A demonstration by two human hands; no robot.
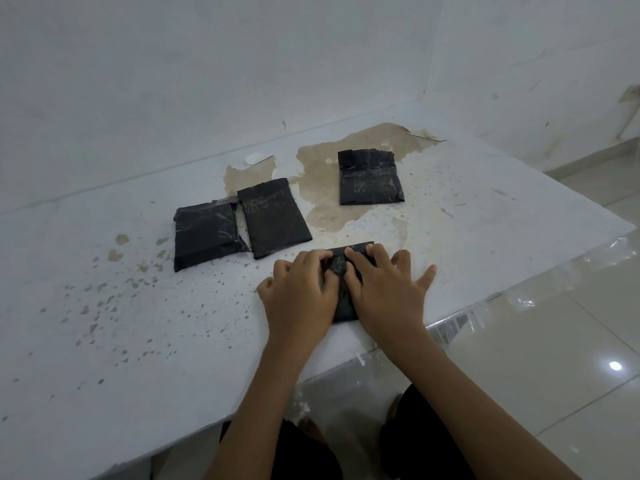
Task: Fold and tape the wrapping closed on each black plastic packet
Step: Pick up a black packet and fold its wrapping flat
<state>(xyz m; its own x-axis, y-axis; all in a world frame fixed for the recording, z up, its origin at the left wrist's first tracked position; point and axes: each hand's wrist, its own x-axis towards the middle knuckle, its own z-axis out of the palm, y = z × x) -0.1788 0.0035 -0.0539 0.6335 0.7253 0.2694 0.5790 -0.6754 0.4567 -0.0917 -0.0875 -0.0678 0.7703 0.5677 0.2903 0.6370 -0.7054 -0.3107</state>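
While my left hand [300, 295] and right hand [382, 292] press flat, grasping nothing, on the black plastic-wrapped packet [344, 306] near the white table's [145, 341] front edge, I should crease firmly before taping.

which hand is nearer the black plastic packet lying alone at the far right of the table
Right. The right hand lies below the lone black plastic packet, slightly right; the left hand lies farther to the left. Both press a nearer packet.
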